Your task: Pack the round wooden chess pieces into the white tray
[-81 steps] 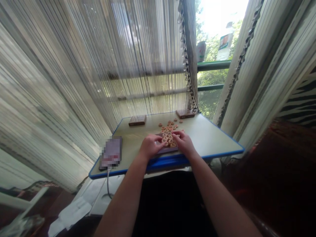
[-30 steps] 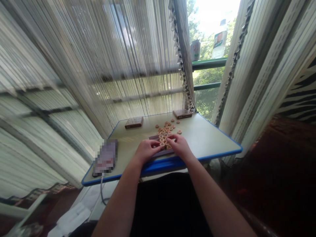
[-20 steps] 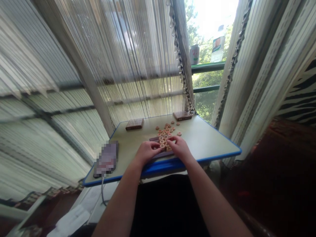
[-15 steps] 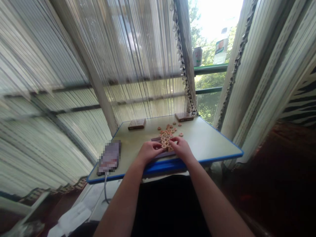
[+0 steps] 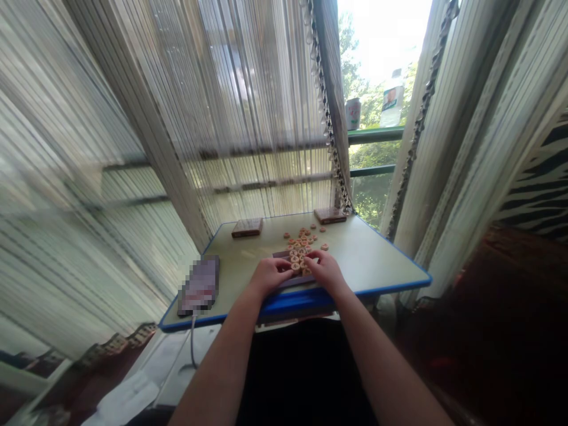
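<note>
Round wooden pieces with dark marks [image 5: 296, 259] lie packed in and over a shallow purplish tray [image 5: 289, 283] near the table's front edge. At the left side of these pieces is my left hand [image 5: 270, 275], its thumb and fingertips closed at a piece. My right hand [image 5: 326, 269] bends over the right side of the group, fingertips together on a piece. More round pieces [image 5: 303, 234] with reddish marks are scattered just behind the tray. What lies under the fingertips is partly hidden.
The pale table [image 5: 377, 260] has a blue edge. Two flat brown boxes [image 5: 247, 228] [image 5: 330, 215] sit along its back. A blurred-out device [image 5: 199, 285] with a cable lies at the left. A can [image 5: 352, 113] and a bottle [image 5: 392, 99] stand on the window rail.
The view has shifted slightly, so the table sits a little lower in the picture. Both hands stay at the pieces; my right fingertips have moved very slightly.
</note>
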Tool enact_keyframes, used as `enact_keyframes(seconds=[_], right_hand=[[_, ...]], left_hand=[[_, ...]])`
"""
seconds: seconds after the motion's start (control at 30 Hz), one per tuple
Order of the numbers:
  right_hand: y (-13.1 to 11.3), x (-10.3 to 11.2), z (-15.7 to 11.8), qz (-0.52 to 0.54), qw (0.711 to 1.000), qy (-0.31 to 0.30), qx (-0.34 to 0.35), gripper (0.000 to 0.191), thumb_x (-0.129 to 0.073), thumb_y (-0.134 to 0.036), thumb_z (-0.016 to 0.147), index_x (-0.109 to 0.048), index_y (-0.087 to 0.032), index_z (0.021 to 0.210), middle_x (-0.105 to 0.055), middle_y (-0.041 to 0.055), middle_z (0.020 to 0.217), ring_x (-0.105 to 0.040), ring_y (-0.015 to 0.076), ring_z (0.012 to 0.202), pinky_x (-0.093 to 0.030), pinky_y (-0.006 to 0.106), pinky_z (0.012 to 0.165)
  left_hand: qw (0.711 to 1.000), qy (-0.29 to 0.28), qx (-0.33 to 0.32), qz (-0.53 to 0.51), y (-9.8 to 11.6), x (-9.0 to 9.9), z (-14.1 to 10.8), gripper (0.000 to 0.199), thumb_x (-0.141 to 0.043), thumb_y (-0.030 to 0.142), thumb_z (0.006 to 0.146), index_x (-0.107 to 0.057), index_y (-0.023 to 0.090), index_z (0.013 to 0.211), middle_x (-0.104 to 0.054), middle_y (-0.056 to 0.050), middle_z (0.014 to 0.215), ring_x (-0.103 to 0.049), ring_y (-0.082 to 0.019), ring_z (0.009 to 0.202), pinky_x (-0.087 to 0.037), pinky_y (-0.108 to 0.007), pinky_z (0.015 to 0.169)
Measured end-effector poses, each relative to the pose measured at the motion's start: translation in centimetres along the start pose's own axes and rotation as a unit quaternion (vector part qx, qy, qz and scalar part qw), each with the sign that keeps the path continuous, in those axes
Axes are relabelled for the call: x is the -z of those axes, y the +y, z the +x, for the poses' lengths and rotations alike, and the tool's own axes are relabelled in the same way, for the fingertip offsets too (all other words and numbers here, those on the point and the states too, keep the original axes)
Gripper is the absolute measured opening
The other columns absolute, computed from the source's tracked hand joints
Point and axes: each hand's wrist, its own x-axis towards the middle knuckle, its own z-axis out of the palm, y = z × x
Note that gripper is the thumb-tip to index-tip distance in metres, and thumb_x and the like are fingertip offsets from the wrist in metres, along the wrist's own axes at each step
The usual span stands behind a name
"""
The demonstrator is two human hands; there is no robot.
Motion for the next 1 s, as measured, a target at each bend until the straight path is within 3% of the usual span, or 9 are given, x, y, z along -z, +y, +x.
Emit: enact_keyframes(seconds=[0.3, 0.37, 0.53, 0.6, 0.67, 0.77, 0.9, 1.0], right_hand=[[0.1, 0.2, 0.2, 0.003, 1.000, 0.001, -0.011, 0.024, -0.050, -0.032, 0.073, -0.067, -0.017, 0.079, -0.067, 0.0056, 0.081, -0.059, 0.0186, 0.079, -0.044, 0.030, 0.076], [0.0, 0.2, 0.0, 0.014, 1.000, 0.002, -0.012, 0.024, -0.049, -0.031, 0.072, -0.067, -0.017, 0.080, -0.067, 0.0054, 0.082, -0.059, 0.0181, 0.078, -0.044, 0.029, 0.075], [0.1, 0.6, -0.3, 0.076, 0.997, -0.018, -0.027, 0.025, -0.050, -0.031, 0.071, -0.068, -0.017, 0.081, -0.068, 0.0043, 0.079, -0.058, 0.0159, 0.067, -0.046, 0.028, 0.068], [0.1, 1.0, 0.5, 0.119, 0.990, -0.044, -0.057, 0.024, -0.052, -0.030, 0.070, -0.068, -0.017, 0.082, -0.068, 0.0042, 0.080, -0.059, 0.0158, 0.070, -0.046, 0.027, 0.068], [0.2, 1.3, 2.2, 0.131, 0.985, -0.080, -0.074, 0.025, -0.053, -0.030, 0.070, -0.068, -0.016, 0.086, -0.068, 0.0045, 0.083, -0.060, 0.0160, 0.073, -0.046, 0.026, 0.068], [0.6, 1.4, 5.9, 0.040, 0.991, -0.107, -0.069, 0.026, -0.051, -0.028, 0.073, -0.068, -0.017, 0.089, -0.067, 0.0046, 0.080, -0.059, 0.0160, 0.065, -0.045, 0.028, 0.063], [2.4, 0.3, 9.6, -0.150, 0.986, -0.035, 0.066, 0.022, -0.052, -0.021, 0.074, -0.071, -0.017, 0.085, -0.064, 0.0081, 0.090, -0.054, 0.0202, 0.088, -0.040, 0.031, 0.082], [3.8, -0.2, 10.3, -0.233, 0.966, -0.010, 0.108, 0.025, -0.052, -0.025, 0.075, -0.071, -0.021, 0.091, -0.062, 0.0077, 0.092, -0.048, 0.0227, 0.092, -0.036, 0.033, 0.084]], left_hand=[[1.000, -0.005, -0.015, -0.014, -0.1, 0.0, 0.0, 0.031, -0.063, 0.041, 0.068, -0.072, 0.018, 0.088, -0.071, -0.004, 0.080, -0.061, -0.016, 0.065, -0.046, -0.025, 0.062], [1.000, 0.026, -0.017, -0.001, 0.0, -0.1, -0.1, 0.033, -0.063, 0.044, 0.068, -0.072, 0.018, 0.087, -0.071, -0.004, 0.080, -0.061, -0.017, 0.067, -0.047, -0.026, 0.063], [0.984, 0.173, -0.040, 0.028, -0.3, 0.3, -0.1, 0.034, -0.060, 0.045, 0.072, -0.069, 0.018, 0.090, -0.070, -0.006, 0.090, -0.061, -0.019, 0.086, -0.046, -0.030, 0.081], [0.980, 0.193, -0.017, 0.047, -0.3, 1.0, 0.7, 0.033, -0.058, 0.041, 0.074, -0.069, 0.016, 0.092, -0.069, -0.007, 0.090, -0.062, -0.019, 0.085, -0.047, -0.030, 0.080], [0.982, 0.177, 0.015, 0.069, -0.3, 1.8, 2.2, 0.031, -0.058, 0.038, 0.074, -0.069, 0.015, 0.091, -0.070, -0.007, 0.087, -0.062, -0.019, 0.079, -0.048, -0.030, 0.075], [0.987, 0.141, 0.025, 0.075, -0.5, 2.4, 5.2, 0.026, -0.056, 0.034, 0.074, -0.070, 0.017, 0.088, -0.071, -0.005, 0.082, -0.063, -0.017, 0.073, -0.048, -0.027, 0.069], [0.987, 0.141, 0.034, 0.063, -2.1, 1.6, 8.8, 0.023, -0.054, 0.030, 0.076, -0.070, 0.018, 0.084, -0.071, -0.004, 0.079, -0.063, -0.015, 0.070, -0.047, -0.025, 0.067], [0.986, 0.154, 0.044, 0.046, -3.6, 0.3, 10.0, 0.025, -0.051, 0.031, 0.077, -0.070, 0.017, 0.086, -0.071, -0.005, 0.080, -0.062, -0.016, 0.073, -0.047, -0.025, 0.070]])
